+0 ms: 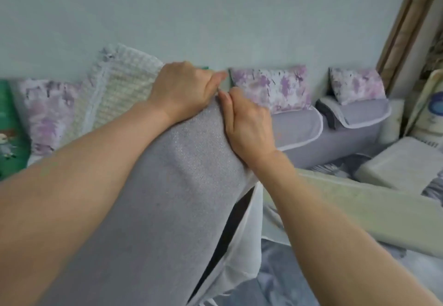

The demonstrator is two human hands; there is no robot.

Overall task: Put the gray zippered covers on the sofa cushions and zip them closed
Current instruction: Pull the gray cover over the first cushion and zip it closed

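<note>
- The left hand (182, 90) curled over the far end of the gray speckled fabric zippered cover (167, 198); the right hand (249, 123) pinched it just beside.
- Its dark side opening (230, 229) gaped; uneven tugging could bunch fabric and jam the zip.
- It stood before the person, long axis slanting up and away toward the pale wall (215, 18).

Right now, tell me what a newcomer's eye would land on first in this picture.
Two bare forearms fill the middle, with the left hand and right hand gripping the top end of the gray cover, which rises toward the camera. Down its right edge, a dark open slit shows it is not zipped shut. Behind, purple-splashed pillows lean against the pale wall on a gray sofa.
</note>
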